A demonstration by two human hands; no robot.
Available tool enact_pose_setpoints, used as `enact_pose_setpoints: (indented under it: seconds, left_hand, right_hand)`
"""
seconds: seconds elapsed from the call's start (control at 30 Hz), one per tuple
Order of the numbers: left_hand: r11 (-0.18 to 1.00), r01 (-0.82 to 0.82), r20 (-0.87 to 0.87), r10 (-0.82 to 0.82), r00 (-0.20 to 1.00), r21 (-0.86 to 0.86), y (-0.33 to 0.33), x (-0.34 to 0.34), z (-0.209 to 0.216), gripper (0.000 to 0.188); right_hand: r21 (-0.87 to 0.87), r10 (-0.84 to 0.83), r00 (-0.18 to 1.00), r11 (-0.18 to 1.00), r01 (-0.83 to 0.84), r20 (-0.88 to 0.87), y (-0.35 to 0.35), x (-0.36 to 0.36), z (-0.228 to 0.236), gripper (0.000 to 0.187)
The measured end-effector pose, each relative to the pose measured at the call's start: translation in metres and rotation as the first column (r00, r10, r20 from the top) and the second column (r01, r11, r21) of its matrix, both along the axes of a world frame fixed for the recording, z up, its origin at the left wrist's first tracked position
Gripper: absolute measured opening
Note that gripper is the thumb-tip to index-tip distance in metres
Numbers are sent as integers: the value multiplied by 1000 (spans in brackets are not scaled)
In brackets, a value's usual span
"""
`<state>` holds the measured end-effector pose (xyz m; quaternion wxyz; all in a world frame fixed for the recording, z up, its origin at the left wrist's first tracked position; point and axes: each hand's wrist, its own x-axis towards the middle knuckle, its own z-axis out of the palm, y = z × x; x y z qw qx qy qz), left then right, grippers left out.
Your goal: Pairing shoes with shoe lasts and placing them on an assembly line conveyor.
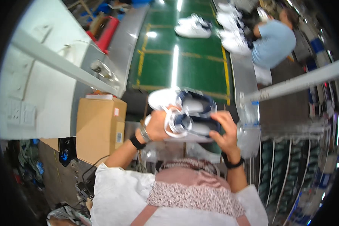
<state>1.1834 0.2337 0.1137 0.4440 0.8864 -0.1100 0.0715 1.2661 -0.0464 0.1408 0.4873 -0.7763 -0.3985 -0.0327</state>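
Observation:
A pair of white sneakers with navy linings is held side by side in front of me, toes to the left and heels to the right. My left hand [160, 122] wraps round the front of the near sneaker [201, 127], by its white laces. At the heel end my right hand [226, 132] grips the same sneaker, thumb on the near side and fingers on the far side. The far sneaker [160, 98] lies against it, and my left fingertips reach toward it. Part of the near toe is hidden by my left hand.
A green conveyor belt [162, 71] with yellow lines runs ahead, carrying another pair of sneakers [194, 28]. More white sneakers [233, 39] line its right edge, beside a person in a blue shirt [277, 43]. A cardboard box [98, 128] stands left; a white bar [301, 81] slants at right.

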Motion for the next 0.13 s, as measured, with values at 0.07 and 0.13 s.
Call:
enact_pose_setpoints:
  seconds: [0.07,0.13]
  left_hand:
    - [999,30,-1,-30,1000,-23,3,5,5,70]
    - [995,-1,-120,-11,993,-95,6,12,7,73]
  right_hand:
    - [-37,28,999,999,-30,-45,0,3,6,58]
    - [-9,36,988,999,-38,-153,0,9,-11,61]
